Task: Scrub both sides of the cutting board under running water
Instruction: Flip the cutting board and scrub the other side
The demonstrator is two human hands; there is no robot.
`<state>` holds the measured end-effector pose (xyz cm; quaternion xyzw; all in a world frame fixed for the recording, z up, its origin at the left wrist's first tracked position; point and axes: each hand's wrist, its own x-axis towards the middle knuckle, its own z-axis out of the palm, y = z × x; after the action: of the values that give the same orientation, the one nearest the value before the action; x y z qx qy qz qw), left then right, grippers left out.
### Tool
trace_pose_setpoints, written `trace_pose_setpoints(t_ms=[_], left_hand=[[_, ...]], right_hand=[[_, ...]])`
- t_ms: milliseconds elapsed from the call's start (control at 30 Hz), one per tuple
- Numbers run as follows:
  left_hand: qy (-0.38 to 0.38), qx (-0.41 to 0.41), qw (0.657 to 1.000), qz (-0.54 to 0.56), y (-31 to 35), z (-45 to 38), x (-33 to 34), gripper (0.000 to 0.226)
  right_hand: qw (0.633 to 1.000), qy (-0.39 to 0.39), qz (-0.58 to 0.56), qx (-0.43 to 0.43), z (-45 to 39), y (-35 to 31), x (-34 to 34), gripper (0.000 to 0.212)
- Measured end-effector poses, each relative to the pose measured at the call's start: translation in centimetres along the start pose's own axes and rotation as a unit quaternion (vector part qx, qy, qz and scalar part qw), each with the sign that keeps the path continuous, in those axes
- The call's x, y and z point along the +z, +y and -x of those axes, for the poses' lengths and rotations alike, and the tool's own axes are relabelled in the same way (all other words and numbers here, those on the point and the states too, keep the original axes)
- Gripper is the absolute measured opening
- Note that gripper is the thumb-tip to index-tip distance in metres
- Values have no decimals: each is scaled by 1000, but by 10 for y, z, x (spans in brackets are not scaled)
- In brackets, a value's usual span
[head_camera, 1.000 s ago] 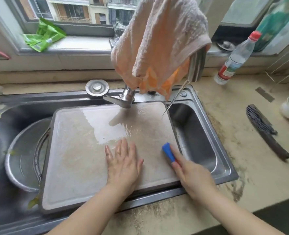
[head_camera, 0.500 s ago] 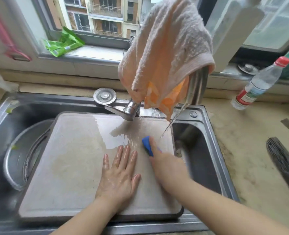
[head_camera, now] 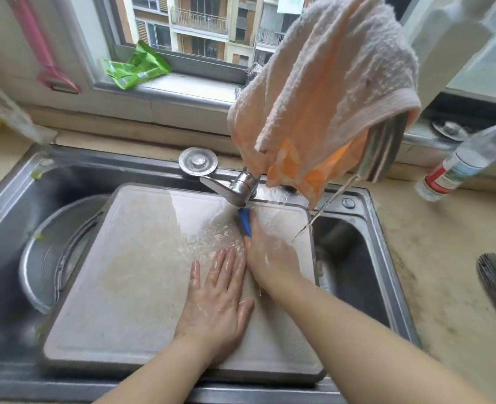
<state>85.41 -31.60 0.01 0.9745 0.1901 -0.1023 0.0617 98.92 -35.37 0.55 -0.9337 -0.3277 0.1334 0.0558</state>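
From your head view, the steel sink [head_camera: 366,217] under the window carries the cutting board [head_camera: 130,272] flat across its basins, long axis running left to right, handle end pointing left. Your right hand [head_camera: 270,258] grips the blue scrubber [head_camera: 245,224] at the far edge beside the faucet [head_camera: 235,188], so the unscrubbed board lies to its left and toward you. Your left hand [head_camera: 217,304], fingers flat and grasping nothing, presses mid-board, nearer that stretch.

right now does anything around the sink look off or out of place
Yes. A towel is draped over the faucet, hanging above the cutting board, near the running water. The countertop right of the sink looks stained and grimy. The left hand and the right hand with the blue scrubber look normal.
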Motion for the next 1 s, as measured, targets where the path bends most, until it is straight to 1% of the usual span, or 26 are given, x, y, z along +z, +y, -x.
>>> trace_pose_setpoints(t_ms=[33,67,100,167,233,267,367,400,433,500,533,567,600,633,667,733,800,833,900,967,1000], left_hand=[[-5,5,1000,21,0,1,0,66],[11,10,1000,28,-1,0,2,65],[27,9,999,34,-1,-1,3,65],[37,12,998,47,0,-1,3,66],[16,11,999,29,0,0,4,68],[8,9,1000,19,0,-1,5,68],[5,3,1000,-6,-1,-4,6,66],[3,-1,1000,-4,-1,-2,6,65],[2,3,1000,-2,0,-5,8,66],[16,5,1000,3,-1,-1,6,68],[9,0,1000,25,0,1,4,67],[20,4,999,34,0,0,3,66],[13,10,999,28,0,-1,3,67],[26,20,999,25,0,-1,6,69],[13,21,999,30,-1,-2,7,68],[0,13,999,34,-2,-2,4,67],[-6,19,1000,17,-1,-2,5,67],[-8,23,1000,9,-1,-1,5,66],[-3,23,1000,2,-1,-1,7,67],[3,13,1000,10,1,-1,1,69],[2,13,999,39,1,-2,1,68]], right_hand=[[999,-11,32,2,-8,7,-7,60],[998,-16,62,11,-12,14,-13,60],[998,-11,64,25,-15,18,-17,60],[997,-2,21,72,-8,23,-19,61],[993,-15,-18,113,22,27,-15,62],[992,-28,-20,119,46,30,-5,64],[996,-69,32,52,122,27,19,69],[995,-69,42,55,124,36,18,68],[994,-54,52,80,110,49,15,67],[986,-24,58,154,59,73,-8,65],[980,-17,49,190,34,80,-24,63],[977,-17,20,214,15,84,-35,62],[973,-14,-8,231,8,83,-36,61],[970,-10,-28,240,13,81,-32,62],[968,-2,-43,249,32,77,-22,63],[964,-6,-50,261,98,72,1,67],[962,-52,-27,266,157,71,15,75],[960,-75,-13,268,171,72,16,77],[965,-79,21,249,158,76,11,76],[973,-32,31,224,109,78,1,70],[977,-7,29,209,77,79,-3,68]])
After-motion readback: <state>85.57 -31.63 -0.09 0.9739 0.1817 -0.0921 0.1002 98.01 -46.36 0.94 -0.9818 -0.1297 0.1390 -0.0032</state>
